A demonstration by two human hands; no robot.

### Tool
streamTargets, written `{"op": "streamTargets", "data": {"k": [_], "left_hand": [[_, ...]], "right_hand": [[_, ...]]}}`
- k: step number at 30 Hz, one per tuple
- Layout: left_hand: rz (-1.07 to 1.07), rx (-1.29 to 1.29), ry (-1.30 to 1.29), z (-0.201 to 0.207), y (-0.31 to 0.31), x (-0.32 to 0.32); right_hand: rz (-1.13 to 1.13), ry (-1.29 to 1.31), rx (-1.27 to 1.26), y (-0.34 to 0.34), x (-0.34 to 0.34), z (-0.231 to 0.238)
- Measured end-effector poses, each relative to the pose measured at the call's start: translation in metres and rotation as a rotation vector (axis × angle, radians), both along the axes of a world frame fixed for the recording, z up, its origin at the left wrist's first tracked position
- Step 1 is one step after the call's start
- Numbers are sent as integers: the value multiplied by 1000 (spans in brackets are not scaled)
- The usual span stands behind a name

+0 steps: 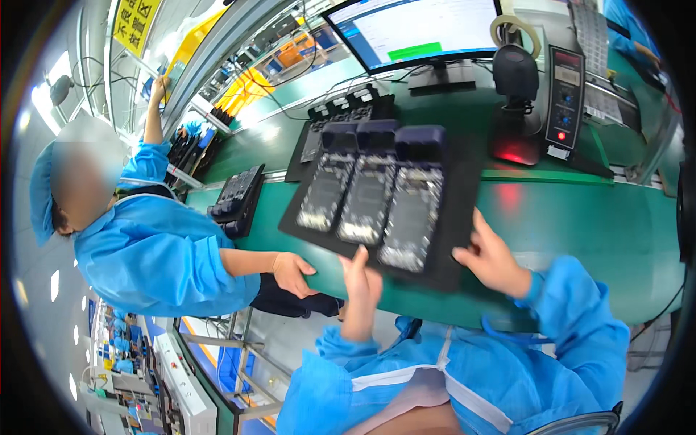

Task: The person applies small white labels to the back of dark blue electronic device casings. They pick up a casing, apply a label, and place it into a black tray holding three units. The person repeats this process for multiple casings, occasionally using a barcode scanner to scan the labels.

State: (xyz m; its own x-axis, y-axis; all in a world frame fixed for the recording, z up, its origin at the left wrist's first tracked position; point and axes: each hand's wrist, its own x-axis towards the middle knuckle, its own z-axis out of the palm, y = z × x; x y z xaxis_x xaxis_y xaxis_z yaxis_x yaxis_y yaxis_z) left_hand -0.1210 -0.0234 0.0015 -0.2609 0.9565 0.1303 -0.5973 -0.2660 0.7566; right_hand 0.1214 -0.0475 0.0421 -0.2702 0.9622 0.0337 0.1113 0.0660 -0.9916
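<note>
Between my two hands a black flat tray (pixel 458 217) is held slightly tilted above the green bench. Three phone-like electronic units with exposed inner parts, the middle unit (pixel 368 196) among them, lie side by side on it. Dark purple-blue blocks (pixel 377 138) stand at their far ends. My left hand (pixel 362 286) grips the tray's near edge, thumb on top. On the right edge is my right hand (pixel 496 257), closed round the side with its lower fingers hidden. The picture is slightly blurred at the tray.
A co-worker in blue stands left, one hand (pixel 293 274) near the bench edge, the other raised to a frame. Farther back are another loaded tray (pixel 295 170), a monitor (pixel 428 36), a scanner on a stand (pixel 516 72) and a control box (pixel 565 101). More units (pixel 238 192) lie left.
</note>
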Motion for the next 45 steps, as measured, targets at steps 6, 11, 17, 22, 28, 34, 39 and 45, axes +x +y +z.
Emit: {"op": "streamTargets", "data": {"k": [6,11,17,22,28,34,39,45], "left_hand": [[-361,-309,-109,-15,-91,63],[-773,-627,491,-10,-102,20],[-334,-275,1029,29,-43,-27],[-213,-49,1764,12,17,-33],[-361,163,1497,-15,48,-27],[-361,236,1669,-7,36,-10],[-358,228,1660,-8,17,65],[-379,224,1646,-9,17,87]], "right_hand": [[-91,-88,156,-75,78,-27],[-192,-319,-117,-90,106,-31],[-248,-766,-155,-118,147,16],[-599,-688,-93,-143,151,40],[-493,-633,27,-107,71,-18],[-603,-508,38,-99,81,-38],[-738,-549,3,-93,148,-41],[-1370,203,-90,-85,284,-28]]}}
